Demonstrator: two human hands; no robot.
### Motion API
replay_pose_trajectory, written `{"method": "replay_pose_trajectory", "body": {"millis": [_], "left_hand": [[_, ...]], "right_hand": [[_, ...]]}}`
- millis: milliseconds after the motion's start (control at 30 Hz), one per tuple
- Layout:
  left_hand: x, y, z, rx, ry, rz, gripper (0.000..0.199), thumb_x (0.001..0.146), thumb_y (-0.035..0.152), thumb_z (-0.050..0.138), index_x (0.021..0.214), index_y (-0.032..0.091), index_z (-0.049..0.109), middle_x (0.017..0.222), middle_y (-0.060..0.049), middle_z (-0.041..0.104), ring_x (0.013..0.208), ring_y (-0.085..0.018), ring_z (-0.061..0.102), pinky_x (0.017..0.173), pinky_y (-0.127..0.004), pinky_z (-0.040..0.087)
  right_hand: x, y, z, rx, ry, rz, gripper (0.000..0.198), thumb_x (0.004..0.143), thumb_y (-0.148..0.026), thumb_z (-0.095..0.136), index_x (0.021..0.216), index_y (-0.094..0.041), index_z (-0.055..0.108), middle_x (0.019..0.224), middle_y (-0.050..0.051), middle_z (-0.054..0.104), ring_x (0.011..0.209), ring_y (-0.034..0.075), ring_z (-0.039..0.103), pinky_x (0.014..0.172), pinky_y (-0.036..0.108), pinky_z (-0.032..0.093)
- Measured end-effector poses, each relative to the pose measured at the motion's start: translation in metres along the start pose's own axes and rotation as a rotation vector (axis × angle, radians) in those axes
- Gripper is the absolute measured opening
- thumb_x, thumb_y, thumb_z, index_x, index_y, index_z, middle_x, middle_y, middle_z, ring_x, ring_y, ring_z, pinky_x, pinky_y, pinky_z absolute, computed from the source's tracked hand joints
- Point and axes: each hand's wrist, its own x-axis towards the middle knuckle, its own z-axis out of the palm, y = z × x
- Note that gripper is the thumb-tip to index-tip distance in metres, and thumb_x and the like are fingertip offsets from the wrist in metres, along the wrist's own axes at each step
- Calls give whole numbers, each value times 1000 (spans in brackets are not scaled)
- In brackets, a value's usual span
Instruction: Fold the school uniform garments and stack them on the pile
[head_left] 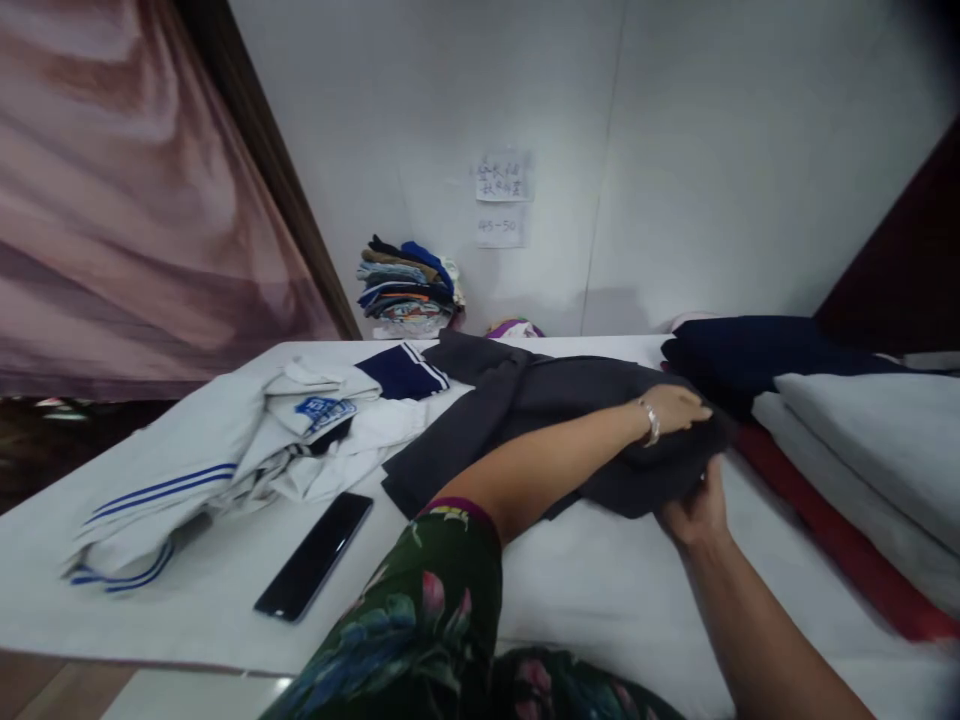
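Note:
A dark grey garment (555, 400) is spread over the white tabletop, its folds bunched at the right end. My left hand (671, 408), with a silver bracelet at the wrist, reaches across it and is closed on the cloth at its right end. Just below, my right hand (699, 508) grips the lower edge of that same end, its fingers partly hidden by the fabric. The cloth between my hands is slightly blurred. Whether the garment is trousers or a top, I cannot tell.
Left on the white table (187, 630) lie a crumpled white shirt (247, 450) with blue stripes and a black phone (315, 555). Folded white cloth (877, 450), red cloth (840, 550) and navy cloth (772, 345) are at right. A clothes pile (409, 285) stands behind.

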Motion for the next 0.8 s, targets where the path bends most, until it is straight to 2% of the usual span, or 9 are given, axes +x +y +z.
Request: {"method": "replay_pose_trajectory", "body": {"millis": [100,233,300,367,433,500,633,733,800], "left_hand": [[-42,-23,19,105,-25,116,29,85,34,56,107,19,66,109,-3,69,101,-15,62,92,-26,46],[-98,-63,-23,288,158,237,23,86,28,55,104,20,67,114,-4,67,110,-16,59,100,-29,41],[-127,-86,-51,412,256,146,23,86,28,55,105,21,66,117,-4,66,112,-18,57,103,-32,39],[-157,-108,-70,501,329,-63,29,86,31,54,110,18,64,121,-8,63,116,-21,55,104,-35,38],[-185,-126,-77,527,293,-275,43,86,40,53,121,16,58,126,-10,60,118,-24,53,102,-37,39],[-207,-137,-72,532,239,-401,58,84,48,53,133,16,48,135,-11,52,124,-25,48,103,-38,39],[-224,-144,-50,639,206,-436,79,76,54,61,142,21,33,145,-11,40,131,-28,39,103,-44,37],[-217,-145,-45,699,205,-431,84,72,59,62,141,20,34,140,-13,46,126,-30,43,100,-45,39],[-208,-145,-49,711,188,-456,76,74,57,60,136,17,41,129,-14,54,119,-30,49,98,-43,40]], "right_hand": [[3,-2,-1,19,76,34,49,78,-66,52,104,-27,67,109,2,70,113,25,59,99,43,47],[3,0,5,57,89,76,43,79,-59,56,106,-27,67,111,1,69,114,23,58,100,41,48],[2,1,9,73,124,84,41,79,-56,58,107,-28,66,114,0,68,115,22,58,100,39,48],[0,3,12,71,144,93,38,79,-53,60,107,-28,66,116,0,67,116,21,58,100,38,48],[-2,6,15,51,131,118,37,78,-48,63,108,-26,65,116,0,67,115,21,58,100,36,48],[-5,10,17,23,100,157,36,76,-44,66,107,-25,66,115,1,68,114,22,58,100,35,48],[-12,17,18,-48,71,203,36,72,-34,71,107,-23,66,114,0,68,114,21,59,100,31,48],[-16,19,17,-106,88,186,42,68,-30,74,109,-25,66,117,-1,66,116,21,57,99,30,49],[-17,19,17,-146,102,152,47,64,-28,75,110,-27,65,120,-2,65,117,21,56,98,30,50]]}}
